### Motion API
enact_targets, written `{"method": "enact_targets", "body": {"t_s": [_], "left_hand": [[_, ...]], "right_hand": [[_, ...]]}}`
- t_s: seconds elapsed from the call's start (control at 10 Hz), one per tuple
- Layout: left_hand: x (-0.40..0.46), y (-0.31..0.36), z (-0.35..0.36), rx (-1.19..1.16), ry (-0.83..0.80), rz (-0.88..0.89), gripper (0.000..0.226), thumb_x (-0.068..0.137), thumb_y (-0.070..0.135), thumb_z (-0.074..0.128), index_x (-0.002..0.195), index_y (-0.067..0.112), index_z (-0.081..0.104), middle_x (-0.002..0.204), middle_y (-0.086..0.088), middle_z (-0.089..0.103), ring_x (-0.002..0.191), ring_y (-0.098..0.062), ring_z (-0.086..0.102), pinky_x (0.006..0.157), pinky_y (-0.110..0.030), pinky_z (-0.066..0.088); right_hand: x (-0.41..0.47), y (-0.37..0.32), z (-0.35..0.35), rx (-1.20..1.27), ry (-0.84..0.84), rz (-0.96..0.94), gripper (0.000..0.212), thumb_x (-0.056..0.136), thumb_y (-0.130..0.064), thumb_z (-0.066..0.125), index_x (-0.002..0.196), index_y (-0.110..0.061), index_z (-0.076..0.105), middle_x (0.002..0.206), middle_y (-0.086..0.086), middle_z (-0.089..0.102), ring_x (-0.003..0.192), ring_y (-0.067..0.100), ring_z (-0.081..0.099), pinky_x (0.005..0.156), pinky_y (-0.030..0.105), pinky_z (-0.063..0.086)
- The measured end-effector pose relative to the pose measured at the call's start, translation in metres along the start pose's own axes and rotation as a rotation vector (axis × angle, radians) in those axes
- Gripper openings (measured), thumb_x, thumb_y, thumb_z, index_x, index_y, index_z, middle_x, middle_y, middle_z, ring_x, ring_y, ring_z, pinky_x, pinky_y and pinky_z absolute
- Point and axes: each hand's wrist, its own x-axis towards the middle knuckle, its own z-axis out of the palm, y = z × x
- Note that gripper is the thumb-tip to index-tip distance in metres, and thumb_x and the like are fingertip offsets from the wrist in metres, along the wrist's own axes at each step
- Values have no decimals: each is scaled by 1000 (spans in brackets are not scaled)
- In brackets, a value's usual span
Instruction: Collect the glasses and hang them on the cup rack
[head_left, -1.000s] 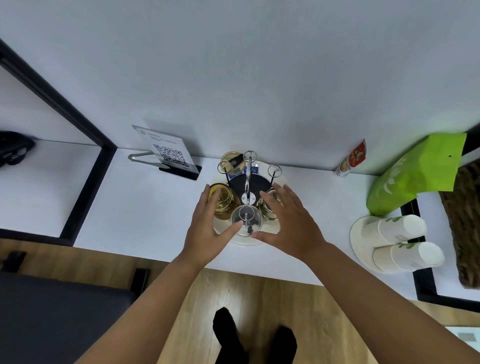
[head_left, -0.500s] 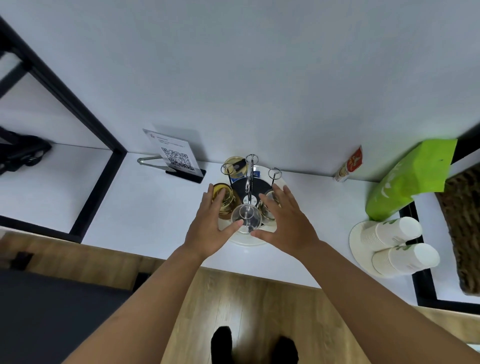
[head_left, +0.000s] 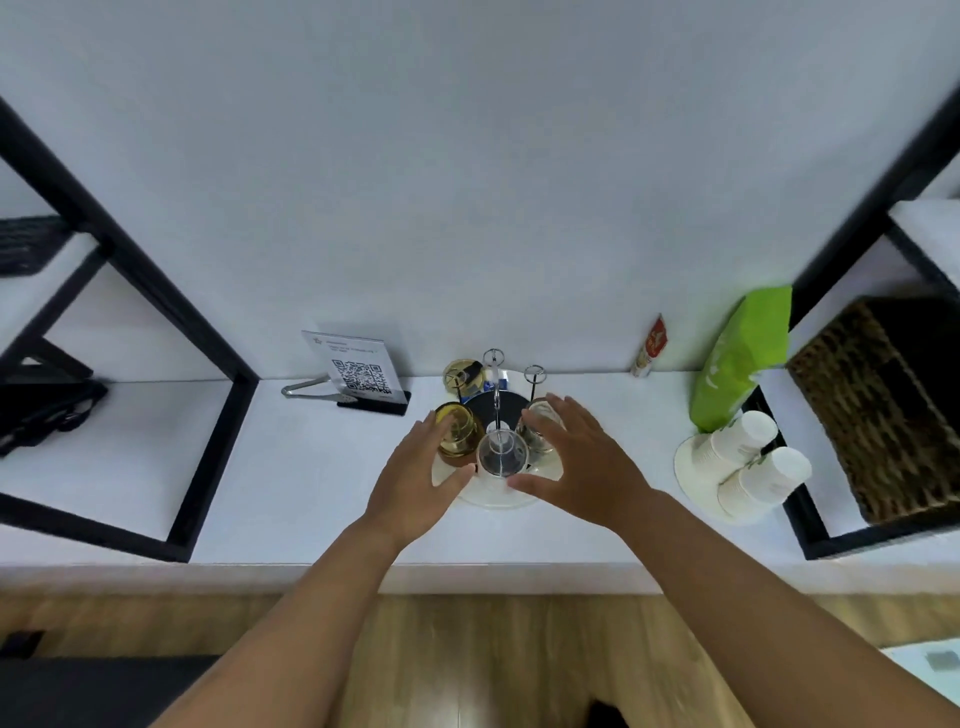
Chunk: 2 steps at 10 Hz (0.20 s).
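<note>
A metal cup rack (head_left: 496, 395) with looped prongs stands on a round white tray (head_left: 498, 496) on the white counter. Glasses hang upside down on it: a clear one (head_left: 501, 454) at the front, an amber one (head_left: 457, 428) on the left, another amber one (head_left: 462, 374) at the back, and a clear one (head_left: 540, 431) on the right, partly behind my fingers. My left hand (head_left: 415, 478) is spread open beside the left amber glass. My right hand (head_left: 576, 462) is spread open on the other side of the rack. Neither hand grips anything.
A QR-code sign (head_left: 358, 371) and metal tongs (head_left: 311, 392) stand left of the rack. To the right are a red sachet (head_left: 652, 345), a green bag (head_left: 743, 358), stacked paper cups (head_left: 748, 462) on a plate and a wicker basket (head_left: 883, 405). Black shelf frames (head_left: 208, 441) flank the counter.
My head has lifted and pulled back, so the counter sits lower in view. Both hands stay spread around the rack, slightly wider apart than before.
</note>
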Motion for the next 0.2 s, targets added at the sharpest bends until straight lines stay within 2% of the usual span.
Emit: {"method": "enact_targets", "body": {"t_s": [0.1, 0.2], "left_hand": [[-32, 16, -27, -27, 34, 72, 64, 97, 50, 65, 155, 38, 40, 167, 14, 32, 154, -9, 26, 119, -25, 25], [-53, 26, -46, -44, 57, 133, 58, 97, 49, 66, 150, 38, 46, 164, 16, 35, 153, -8, 28, 115, -21, 23]], "right_hand": [[-29, -29, -23, 15, 40, 54, 93, 83, -76, 67, 160, -35, 35, 173, -1, 22, 162, 19, 9, 127, 42, 24], [-50, -49, -45, -2, 65, 80, 92, 84, -75, 66, 161, -37, 33, 173, -2, 23, 161, 18, 11, 126, 41, 24]]}}
